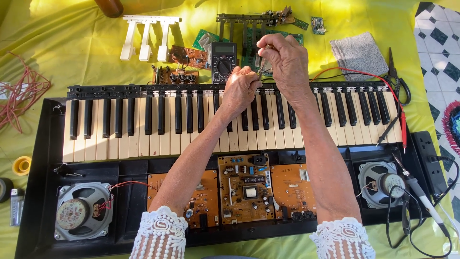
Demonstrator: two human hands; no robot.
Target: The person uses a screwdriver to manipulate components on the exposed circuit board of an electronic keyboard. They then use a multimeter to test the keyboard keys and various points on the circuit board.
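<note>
An opened electronic keyboard [143, 124] lies across a yellow cloth, its key bed on top and circuit boards [244, 189] exposed below. My left hand [241, 88] hovers over the middle keys with fingers pinched on something small that I cannot make out. My right hand [282, 60] is just above and right of it, closed on a thin metal tool [262, 67] that points down toward my left fingertips. A dark digital multimeter [224, 62] lies right behind my hands, with red and black probe leads [400, 115] running off to the right.
Two round speakers [82, 210] [381, 184] sit in the case's corners. A loose set of white keys [146, 36], small boards [184, 62], a grey cloth [359, 55], scissors [397, 79], a soldering iron [421, 196], a power strip [429, 160] and red wire [21, 93] lie around.
</note>
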